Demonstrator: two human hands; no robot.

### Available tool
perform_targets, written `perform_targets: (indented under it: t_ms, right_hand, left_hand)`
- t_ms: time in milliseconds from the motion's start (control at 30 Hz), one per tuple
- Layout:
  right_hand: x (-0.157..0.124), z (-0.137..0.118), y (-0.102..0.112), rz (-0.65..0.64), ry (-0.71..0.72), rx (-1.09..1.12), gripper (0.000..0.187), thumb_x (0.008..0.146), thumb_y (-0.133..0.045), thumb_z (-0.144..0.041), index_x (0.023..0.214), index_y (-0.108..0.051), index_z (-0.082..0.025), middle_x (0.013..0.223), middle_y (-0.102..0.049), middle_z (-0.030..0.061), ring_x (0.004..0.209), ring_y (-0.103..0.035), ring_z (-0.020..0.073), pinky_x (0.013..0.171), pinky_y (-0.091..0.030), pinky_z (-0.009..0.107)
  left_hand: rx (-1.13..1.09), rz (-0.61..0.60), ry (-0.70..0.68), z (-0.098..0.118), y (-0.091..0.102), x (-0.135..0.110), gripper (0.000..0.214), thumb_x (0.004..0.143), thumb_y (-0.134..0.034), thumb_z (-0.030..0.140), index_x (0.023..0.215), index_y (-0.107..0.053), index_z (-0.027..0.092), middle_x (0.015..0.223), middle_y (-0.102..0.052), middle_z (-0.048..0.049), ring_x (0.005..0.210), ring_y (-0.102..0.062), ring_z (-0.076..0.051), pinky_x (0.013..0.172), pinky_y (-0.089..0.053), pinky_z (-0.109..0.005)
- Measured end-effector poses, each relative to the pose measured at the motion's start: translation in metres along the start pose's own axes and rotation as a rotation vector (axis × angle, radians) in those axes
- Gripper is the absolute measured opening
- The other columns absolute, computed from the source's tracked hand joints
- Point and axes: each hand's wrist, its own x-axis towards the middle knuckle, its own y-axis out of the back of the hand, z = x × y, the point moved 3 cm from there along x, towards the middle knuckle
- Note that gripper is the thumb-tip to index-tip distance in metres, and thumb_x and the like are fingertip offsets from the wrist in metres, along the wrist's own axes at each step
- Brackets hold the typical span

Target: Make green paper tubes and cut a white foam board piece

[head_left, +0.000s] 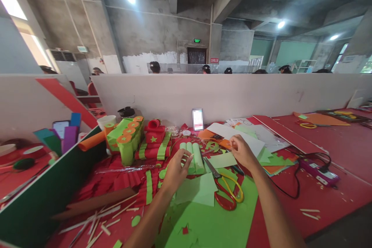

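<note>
My left hand (176, 170) hovers with curled, parted fingers at several light green paper rolls (194, 156) lying side by side; its fingertips touch the nearest roll. My right hand (241, 151) is further right, fingers pinched together over pale green and white paper sheets (223, 159); what it pinches is too small to name. Red and yellow scissors (224, 187) lie between my forearms on a large green sheet (209, 224). Red and green paper models (139, 139) stand behind the rolls.
A glue gun with a black cable (318, 172) lies at the right. A phone (198, 119) leans on the white partition (232, 93). Wooden sticks (99, 224) and red scraps litter the left. A green divider board (43, 197) borders the left side. Other people sit beyond the partition.
</note>
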Motion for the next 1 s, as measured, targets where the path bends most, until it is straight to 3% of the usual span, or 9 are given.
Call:
perform_targets:
  t_ms: [133,267,333,500,633,733,833,900,1000]
  right_hand:
    - [-0.009,0.012,0.008,0.042,-0.140,-0.170,0.008,0.081,-0.051,-0.020,0.078,-0.044,-0.024,0.086,-0.056,0.0049,0.073,-0.058,0.0210,0.066,-0.041,0.029]
    - [-0.025,0.020,0.013,-0.115,-0.180,-0.253,0.010,0.082,-0.058,-0.024,0.074,-0.051,-0.024,0.073,-0.064,0.0008,0.069,-0.060,0.0203,0.062,-0.036,0.026]
    - [-0.032,0.023,0.011,-0.201,-0.187,-0.269,0.006,0.081,-0.058,-0.019,0.078,-0.058,-0.025,0.077,-0.069,0.0009,0.074,-0.064,0.0204,0.064,-0.037,0.025]
    - [-0.038,0.030,-0.001,-0.333,-0.193,-0.306,0.023,0.078,-0.058,-0.010,0.091,-0.068,-0.025,0.093,-0.075,0.0027,0.090,-0.068,0.0217,0.069,-0.039,0.025]
    - [-0.037,0.029,-0.006,-0.342,-0.190,-0.336,0.028,0.078,-0.062,-0.014,0.105,-0.068,-0.021,0.102,-0.073,0.0081,0.096,-0.067,0.0243,0.074,-0.041,0.027]
    - [-0.037,0.024,-0.007,-0.335,-0.169,-0.329,0.024,0.086,-0.057,-0.021,0.108,-0.068,-0.021,0.103,-0.073,0.0085,0.093,-0.068,0.0234,0.074,-0.042,0.027]
    - [-0.035,0.018,-0.009,-0.325,-0.145,-0.325,0.023,0.092,-0.052,-0.031,0.100,-0.070,-0.020,0.095,-0.075,0.0082,0.086,-0.068,0.0234,0.069,-0.042,0.027]
    - [-0.033,0.013,-0.012,-0.309,-0.129,-0.333,0.032,0.095,-0.047,-0.039,0.093,-0.072,-0.020,0.089,-0.074,0.0088,0.084,-0.068,0.0245,0.069,-0.043,0.028]
    - [-0.030,0.005,-0.016,-0.286,-0.091,-0.351,0.042,0.098,-0.040,-0.045,0.092,-0.073,-0.021,0.092,-0.073,0.0091,0.093,-0.065,0.0248,0.078,-0.043,0.030]
  left_hand:
    - [0.011,0.010,0.009,0.001,0.001,0.000,0.016,0.092,-0.051,0.036,0.090,-0.055,0.020,0.086,-0.061,-0.0027,0.072,-0.059,-0.017,0.065,-0.045,-0.028]
    - [0.008,0.006,0.009,0.000,0.000,0.001,0.015,0.093,-0.050,0.035,0.090,-0.055,0.021,0.086,-0.061,-0.0026,0.071,-0.059,-0.017,0.065,-0.045,-0.028]
    - [0.009,0.005,0.005,-0.002,-0.001,0.001,0.015,0.093,-0.050,0.034,0.089,-0.055,0.021,0.085,-0.062,-0.0025,0.070,-0.059,-0.017,0.064,-0.045,-0.027]
    - [0.016,-0.004,0.000,-0.004,-0.002,0.001,0.015,0.093,-0.049,0.035,0.089,-0.055,0.021,0.085,-0.062,-0.0028,0.070,-0.059,-0.017,0.063,-0.046,-0.027]
    - [0.022,-0.004,0.000,-0.003,-0.001,0.001,0.016,0.092,-0.051,0.036,0.089,-0.055,0.021,0.086,-0.062,-0.0029,0.070,-0.060,-0.017,0.064,-0.046,-0.027]
    - [0.027,-0.004,0.004,-0.004,-0.002,0.002,0.017,0.091,-0.051,0.037,0.089,-0.055,0.020,0.082,-0.061,-0.0023,0.069,-0.060,-0.017,0.062,-0.046,-0.027]
    - [0.039,-0.008,0.008,-0.004,-0.002,0.002,0.016,0.092,-0.051,0.036,0.089,-0.054,0.020,0.082,-0.061,-0.0022,0.070,-0.060,-0.017,0.065,-0.046,-0.028]
    - [0.046,-0.012,0.009,-0.004,-0.002,0.002,0.016,0.092,-0.051,0.036,0.089,-0.054,0.020,0.084,-0.062,-0.0028,0.072,-0.061,-0.017,0.066,-0.047,-0.028]
    - [0.051,-0.025,0.006,-0.002,-0.001,0.002,0.018,0.092,-0.050,0.037,0.090,-0.054,0.020,0.085,-0.062,-0.0035,0.072,-0.061,-0.018,0.065,-0.046,-0.029]
